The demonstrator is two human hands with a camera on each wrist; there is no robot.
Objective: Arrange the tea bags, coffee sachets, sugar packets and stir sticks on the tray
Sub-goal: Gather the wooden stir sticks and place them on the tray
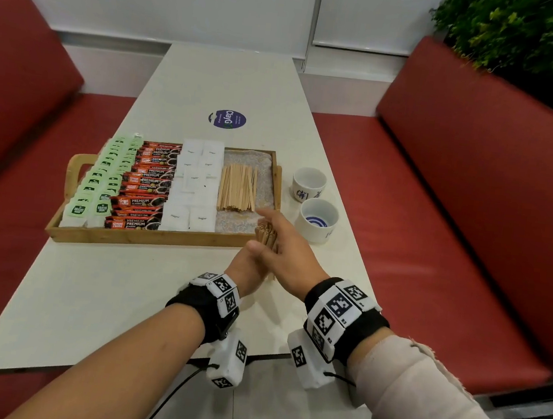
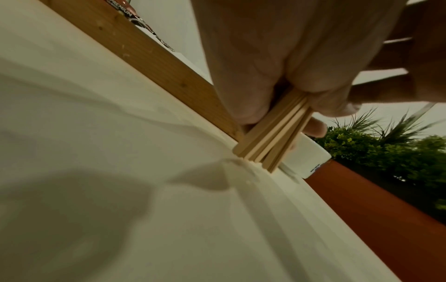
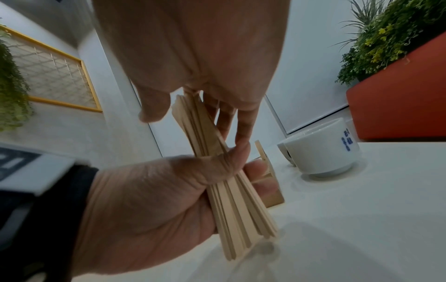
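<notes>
A bundle of stir sticks, too tightly packed to be counted, is gripped by the left hand, thumb and fingers curled round it, its lower ends standing on the surface just beside the tray's near right corner. The bundle's top is touched by the right hand, fingers nearly straight. Inside the tray, four groups are laid out side by side: green tea bags at the left in two columns, red coffee sachets in one overlapping column, white sugar packets, and loose stir sticks at the right. Two white cups are set right of the tray.
</notes>
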